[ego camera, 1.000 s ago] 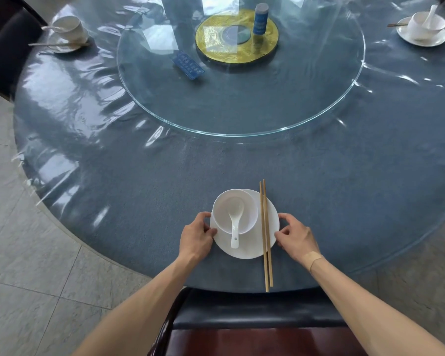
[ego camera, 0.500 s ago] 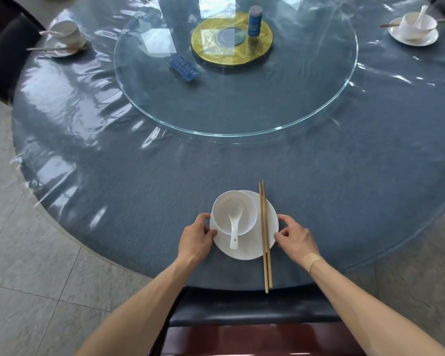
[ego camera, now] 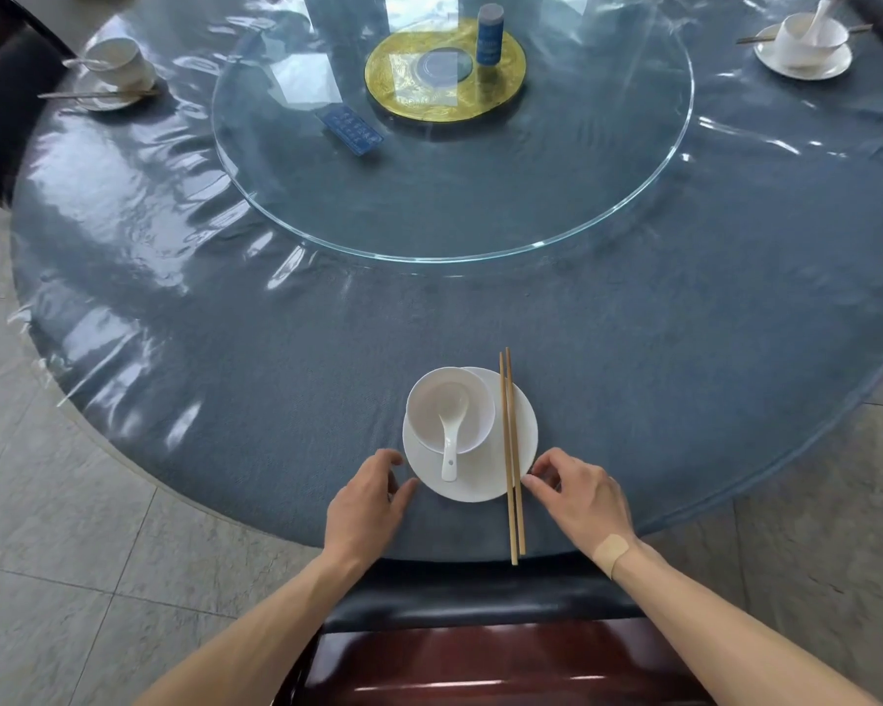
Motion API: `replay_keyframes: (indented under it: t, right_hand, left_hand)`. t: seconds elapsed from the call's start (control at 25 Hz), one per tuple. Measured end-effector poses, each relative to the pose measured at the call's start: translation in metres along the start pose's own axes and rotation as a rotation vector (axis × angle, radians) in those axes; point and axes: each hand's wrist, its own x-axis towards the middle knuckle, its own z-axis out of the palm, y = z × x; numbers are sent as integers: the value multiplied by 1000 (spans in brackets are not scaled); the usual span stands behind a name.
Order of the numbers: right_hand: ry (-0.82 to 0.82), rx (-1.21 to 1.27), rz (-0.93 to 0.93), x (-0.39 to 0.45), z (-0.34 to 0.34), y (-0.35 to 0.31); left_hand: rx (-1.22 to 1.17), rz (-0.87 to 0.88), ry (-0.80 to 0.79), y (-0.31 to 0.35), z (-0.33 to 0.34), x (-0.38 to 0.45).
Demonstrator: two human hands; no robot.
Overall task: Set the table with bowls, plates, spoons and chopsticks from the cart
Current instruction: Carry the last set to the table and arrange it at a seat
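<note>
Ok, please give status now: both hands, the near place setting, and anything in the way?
Left hand open, beside plate. Right hand open, fingertips at plate edge near chopsticks. Bowl with spoon sits on plate. Nothing blocking.

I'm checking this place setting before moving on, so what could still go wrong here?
The chopsticks lie across the plate's right rim with their near ends past the table edge, over the chair; a nudge from the right hand beside them might tip them off. The bowl sits off-centre on the plate, overhanging its left side, so the nearby left hand could knock it.
</note>
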Motion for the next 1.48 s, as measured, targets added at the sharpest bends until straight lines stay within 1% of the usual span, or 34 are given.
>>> replay_keyframes:
  t: [0.12, 0.16, 0.24, 0.28, 0.36, 0.4, 0.44, 0.52, 0.64, 0.8, 1.04, 1.2, 1.48]
  right_hand:
    - [-68, 27, 122, -1, 5, -2]
    - [-114, 52, 159, 0, 6, -2]
    - [-199, 155, 197, 0, 8, 0]
    - [-220, 221, 206, -1, 10, 1]
    - [-241, 327, 220, -3, 10, 3]
    - [-248, 355, 226, -4, 11, 3]
    - [-253, 374, 232, -4, 12, 3]
    - [-259, 400, 241, -5, 13, 2]
    - [-283, 434, 246, -5, 14, 1]
    - [-316, 448, 249, -6, 13, 3]
    - [-316, 529, 301, -8, 15, 3]
    - [-330, 541, 310, -8, 15, 3]
    - [-338, 534, 316, -7, 11, -1]
  left_hand:
    - [76, 226, -23, -1, 3, -5]
    - [87, 300, -72, 4, 6, -7]
    - [60, 366, -255, 19, 13, -12]
    - [26, 347, -367, 28, 18, -14]
    - [-138, 200, -582, 46, 28, -18]
    - [-232, 115, -649, 52, 33, -20]
    - [-306, 52, -681, 56, 37, -22]
    - [-386, -19, -697, 61, 45, -23]
    - [-469, -76, -687, 65, 53, -23]
    - [-513, -147, -650, 66, 62, -23]
    - [-466, -121, -684, 65, 61, -19]
    - [-411, -86, -705, 66, 59, -17]
    - [-350, -46, -683, 65, 57, -11]
